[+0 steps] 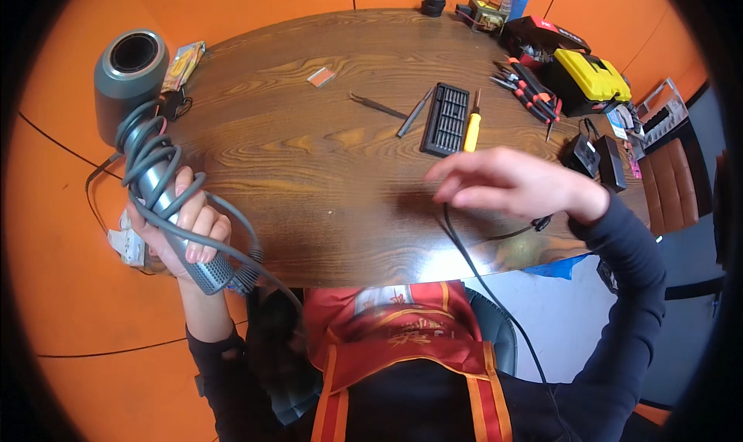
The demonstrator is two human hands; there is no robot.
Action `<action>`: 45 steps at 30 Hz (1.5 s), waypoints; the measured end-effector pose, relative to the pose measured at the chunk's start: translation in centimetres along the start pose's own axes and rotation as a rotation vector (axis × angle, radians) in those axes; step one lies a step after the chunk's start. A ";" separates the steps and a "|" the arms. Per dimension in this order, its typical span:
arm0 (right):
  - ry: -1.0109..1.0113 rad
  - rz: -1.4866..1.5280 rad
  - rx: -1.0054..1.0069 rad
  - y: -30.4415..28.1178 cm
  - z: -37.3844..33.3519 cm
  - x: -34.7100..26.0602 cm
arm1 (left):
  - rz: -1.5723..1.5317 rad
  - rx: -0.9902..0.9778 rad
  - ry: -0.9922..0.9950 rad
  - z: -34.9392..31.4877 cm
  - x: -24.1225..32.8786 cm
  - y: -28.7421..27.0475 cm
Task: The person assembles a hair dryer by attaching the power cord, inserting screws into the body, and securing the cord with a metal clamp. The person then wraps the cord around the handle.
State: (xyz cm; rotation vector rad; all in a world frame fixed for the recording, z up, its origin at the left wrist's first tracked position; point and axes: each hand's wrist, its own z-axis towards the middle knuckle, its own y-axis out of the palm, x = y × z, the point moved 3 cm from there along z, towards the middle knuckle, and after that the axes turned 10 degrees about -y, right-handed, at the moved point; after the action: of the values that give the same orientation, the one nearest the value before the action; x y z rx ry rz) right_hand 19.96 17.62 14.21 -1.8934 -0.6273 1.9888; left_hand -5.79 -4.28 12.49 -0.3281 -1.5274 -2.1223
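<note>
My left hand [190,225] is wrapped round the handle of a grey hair dryer [128,94], held up at the table's left side. Its round, dark-centred head points upward, and a perforated mesh covers the handle's lower end. The dryer's thick grey cord [151,152] winds in several loops round the handle and over my fingers. On the other side, my right hand [511,183] hovers over the table with fingers stretched out and nothing in them. Below it, a thin dark cable [495,299] runs down over the table edge.
Beyond my right hand lie a yellow-handled screwdriver [471,132], a black bit case [446,117] and two tweezers [379,105]. Red-and-black pliers [534,94] and a yellow-lidded toolbox [592,78] stand far right, with black adapters [582,155] nearer. A small orange rectangle [320,77] lies at the back.
</note>
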 end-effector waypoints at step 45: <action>-0.338 0.187 -0.021 2.5 10.6 -3.3 | -0.155 -0.217 -0.385 0.5 -8.6 0.0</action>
State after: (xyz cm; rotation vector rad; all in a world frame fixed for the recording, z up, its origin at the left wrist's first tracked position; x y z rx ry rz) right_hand 9.82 12.81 16.01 -1.6934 -0.5732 2.4601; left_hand 1.42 -1.65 8.58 -0.7542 -1.5679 -2.4616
